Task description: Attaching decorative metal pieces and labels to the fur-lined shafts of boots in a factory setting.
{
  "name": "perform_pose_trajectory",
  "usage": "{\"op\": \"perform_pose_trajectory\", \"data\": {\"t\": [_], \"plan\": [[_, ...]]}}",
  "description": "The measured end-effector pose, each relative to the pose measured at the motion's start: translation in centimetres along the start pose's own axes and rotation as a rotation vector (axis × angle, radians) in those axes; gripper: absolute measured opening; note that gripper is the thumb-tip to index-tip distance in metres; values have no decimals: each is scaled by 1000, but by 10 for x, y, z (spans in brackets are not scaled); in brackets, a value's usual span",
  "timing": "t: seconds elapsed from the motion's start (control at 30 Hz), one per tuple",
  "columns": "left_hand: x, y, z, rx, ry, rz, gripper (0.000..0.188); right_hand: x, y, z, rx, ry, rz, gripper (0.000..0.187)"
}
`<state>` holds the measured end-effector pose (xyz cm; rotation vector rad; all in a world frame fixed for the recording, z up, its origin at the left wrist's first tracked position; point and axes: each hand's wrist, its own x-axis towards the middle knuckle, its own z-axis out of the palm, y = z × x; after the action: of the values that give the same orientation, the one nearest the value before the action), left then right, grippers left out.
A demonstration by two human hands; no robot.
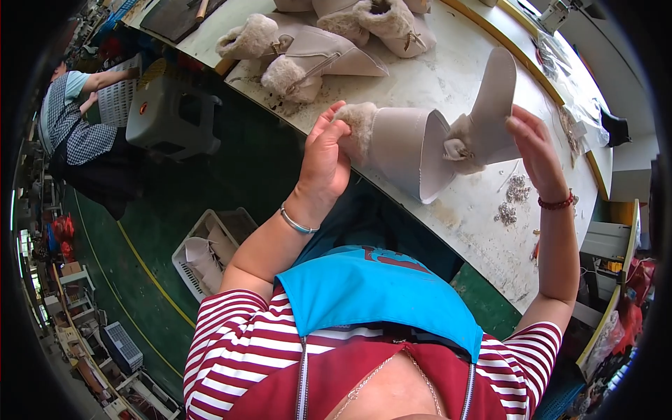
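Observation:
My left hand (325,150) pinches the fluffy cuff of a pale beige boot upper (400,147) between thumb and fingers. This upper lies sideways over the table's near edge, its wide open end facing right. Beside that opening is a second pale boot upper (494,98), its part without fur pointing up and away. Fur and a small bow sit at its lower left. My right hand (539,150) grips the right edge of this second upper with thumb and fingers; some fingers are hidden. The two uppers meet or overlap near the bow.
More fur-trimmed boot uppers (329,59) are piled at the table's far left. Small shiny pieces (514,199) lie in heaps near my right forearm. A white basket (183,264) with pale pieces stands on the floor at left, and a co-worker (77,133) is near a grey stool (164,122).

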<state>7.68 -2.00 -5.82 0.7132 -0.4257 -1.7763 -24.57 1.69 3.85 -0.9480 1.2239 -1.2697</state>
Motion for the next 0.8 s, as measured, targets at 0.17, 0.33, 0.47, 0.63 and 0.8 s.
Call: {"op": "perform_pose_trajectory", "data": {"t": [0.17, 0.33, 0.47, 0.63, 0.8], "plan": [[-4, 15, -9, 55, -41, -155, 45, -15, -4, -8, -1173, -336, -142, 31], [-17, 20, -10, 38, -82, -80, 46, -16, -21, -6, -708, -169, 2, 56], [-30, 9, -11, 90, -117, 121, 48, -12, -7, 21, -640, 209, 117, 46], [-35, 8, -14, 50, -138, 169, 47, -6, -31, 8, -793, 80, 62, 50], [-28, -11, -13, 28, -223, 91, 49, 3, -11, 44, -372, 62, 225, 46]]}}
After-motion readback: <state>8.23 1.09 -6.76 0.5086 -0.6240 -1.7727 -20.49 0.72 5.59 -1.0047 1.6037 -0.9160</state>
